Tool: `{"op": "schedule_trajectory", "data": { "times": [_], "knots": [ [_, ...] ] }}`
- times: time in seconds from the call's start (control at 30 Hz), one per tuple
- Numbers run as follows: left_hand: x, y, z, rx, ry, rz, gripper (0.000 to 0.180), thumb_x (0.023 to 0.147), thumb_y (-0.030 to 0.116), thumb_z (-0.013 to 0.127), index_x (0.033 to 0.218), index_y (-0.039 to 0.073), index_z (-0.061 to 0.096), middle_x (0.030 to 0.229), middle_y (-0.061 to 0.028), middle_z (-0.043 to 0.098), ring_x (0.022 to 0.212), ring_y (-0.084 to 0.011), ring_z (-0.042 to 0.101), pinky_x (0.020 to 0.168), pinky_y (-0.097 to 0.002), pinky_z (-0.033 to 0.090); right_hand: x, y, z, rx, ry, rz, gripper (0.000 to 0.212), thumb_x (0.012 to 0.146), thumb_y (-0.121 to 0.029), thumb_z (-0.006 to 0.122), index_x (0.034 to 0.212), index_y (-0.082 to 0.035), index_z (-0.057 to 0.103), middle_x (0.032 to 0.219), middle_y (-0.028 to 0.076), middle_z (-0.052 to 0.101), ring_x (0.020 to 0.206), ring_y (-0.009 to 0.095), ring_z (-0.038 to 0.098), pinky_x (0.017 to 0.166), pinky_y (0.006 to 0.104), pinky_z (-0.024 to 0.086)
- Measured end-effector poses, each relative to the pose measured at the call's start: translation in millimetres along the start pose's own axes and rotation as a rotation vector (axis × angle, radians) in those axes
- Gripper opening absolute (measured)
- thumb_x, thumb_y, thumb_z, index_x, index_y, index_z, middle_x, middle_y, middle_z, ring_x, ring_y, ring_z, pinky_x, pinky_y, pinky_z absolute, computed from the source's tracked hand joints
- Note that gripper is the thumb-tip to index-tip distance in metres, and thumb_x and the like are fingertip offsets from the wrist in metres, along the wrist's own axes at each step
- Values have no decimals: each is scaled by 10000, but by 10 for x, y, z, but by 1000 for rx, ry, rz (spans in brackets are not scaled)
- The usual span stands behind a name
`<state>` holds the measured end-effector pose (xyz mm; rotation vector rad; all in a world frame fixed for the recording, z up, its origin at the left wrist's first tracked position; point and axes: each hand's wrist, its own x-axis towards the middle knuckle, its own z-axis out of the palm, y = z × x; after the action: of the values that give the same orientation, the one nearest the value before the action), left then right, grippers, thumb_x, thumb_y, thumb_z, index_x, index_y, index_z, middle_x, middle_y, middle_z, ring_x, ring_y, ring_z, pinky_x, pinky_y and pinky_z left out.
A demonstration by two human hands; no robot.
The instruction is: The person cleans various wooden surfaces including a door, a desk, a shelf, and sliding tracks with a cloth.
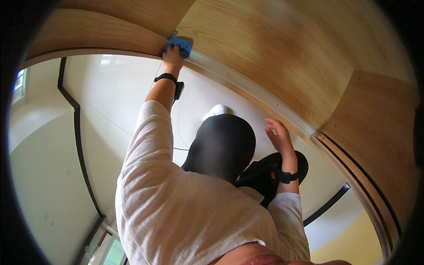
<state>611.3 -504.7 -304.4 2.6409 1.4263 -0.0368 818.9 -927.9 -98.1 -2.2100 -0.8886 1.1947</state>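
My left hand (pixel 172 58) reaches far forward, its fingers closed on a blue sponge (pixel 182 46). The sponge rests at the inner corner of a wooden cabinet (pixel 265 48), against the pale sliding-door track (pixel 234 79) along its front edge. A small grey metal piece shows just beyond the sponge. My right hand (pixel 279 136) hangs free above my right knee, near the cabinet's front edge. Its fingers are loosely curled and apart, and nothing is in them.
Wood panels (pixel 95 31) extend to the left of the sponge. Dark grooved rails (pixel 353 170) curve along the cabinet's right side. Below lies a glossy light floor (pixel 110 88) with a dark skirting strip (pixel 78 128). My bent knees (pixel 223 145) and a white shoe (pixel 217 110) are close to the cabinet.
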Motion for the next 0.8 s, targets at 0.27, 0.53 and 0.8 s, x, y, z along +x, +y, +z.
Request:
{"op": "schedule_trajectory", "data": {
  "times": [0.27, 0.53, 0.8],
  "knots": [
    [-500, 969, -261, -364, -150, 298, 371, 814, 268, 586, 1140, 95, 555, 1196, -230, 520, 1081, -406, 521, 912, -428, 433, 86, 25, 241, 56, -57, -54, 340, 833, -196, 603, 1132, -37, 573, 1124, 161, 589, 947, 271, 608, 835, 359, 473],
    [-540, 472, 389, -263, -86, 467, 455, 930, 378, 432, 1272, 79, 470, 1262, -236, 487, 1119, -378, 497, 925, -436, 411, 160, -140, 290, 85, -96, -41, 344, 822, -207, 583, 1123, -40, 577, 1106, 166, 595, 964, 281, 600, 849, 364, 465],
    [-205, -9, 15, -400, 12, -167, 346, 888, 252, 464, 1163, 48, 514, 1173, -295, 511, 1041, -453, 521, 885, -484, 433, 330, -159, 266, 29, -106, 27, 375, 803, -193, 602, 1145, -43, 569, 1135, 168, 585, 1011, 287, 580, 878, 366, 451]
  ]
}}
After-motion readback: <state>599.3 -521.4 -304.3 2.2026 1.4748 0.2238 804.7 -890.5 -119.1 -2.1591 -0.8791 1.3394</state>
